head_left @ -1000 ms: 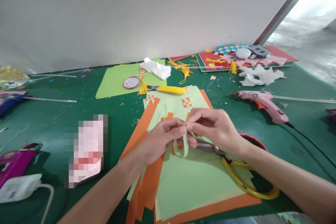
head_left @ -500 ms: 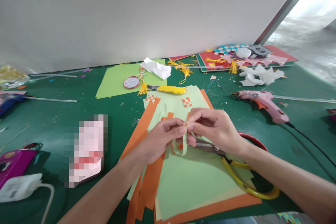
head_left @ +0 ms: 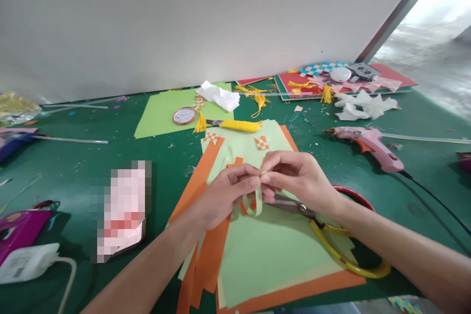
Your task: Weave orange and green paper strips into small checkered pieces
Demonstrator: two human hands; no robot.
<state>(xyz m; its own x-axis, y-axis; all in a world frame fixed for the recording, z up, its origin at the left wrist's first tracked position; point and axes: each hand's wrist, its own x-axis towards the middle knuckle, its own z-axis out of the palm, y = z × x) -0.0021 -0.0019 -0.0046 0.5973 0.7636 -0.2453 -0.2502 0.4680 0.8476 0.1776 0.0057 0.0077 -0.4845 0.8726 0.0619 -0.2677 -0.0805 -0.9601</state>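
Thumb and fingers of my left hand [head_left: 230, 194] pinch a thin pale green paper strip [head_left: 259, 201], which hangs in a loop. My right hand [head_left: 296, 174] pinches the same strip at its top, fingertips touching those of the left. Beneath both hands lie light green sheets [head_left: 272, 255] over orange paper, with orange strips [head_left: 215, 250] on the left. Scissors with yellow and red handles [head_left: 344, 257] rest on the sheets, partly under my right hand. A small orange-and-white woven piece [head_left: 262, 143] sits just beyond my hands.
A yellow cutter [head_left: 241, 126] lies behind the hands, near a round lid [head_left: 184, 116] and crumpled tissue [head_left: 220, 96]. On the right is a pink glue gun [head_left: 371, 144] with its cord. A blurred-out phone [head_left: 125, 211] and white charger [head_left: 31, 262] are on the left.
Both hands stay almost in place. The hanging loop of the strip looks slightly smaller, and less of the strip shows beside my right fingertips.
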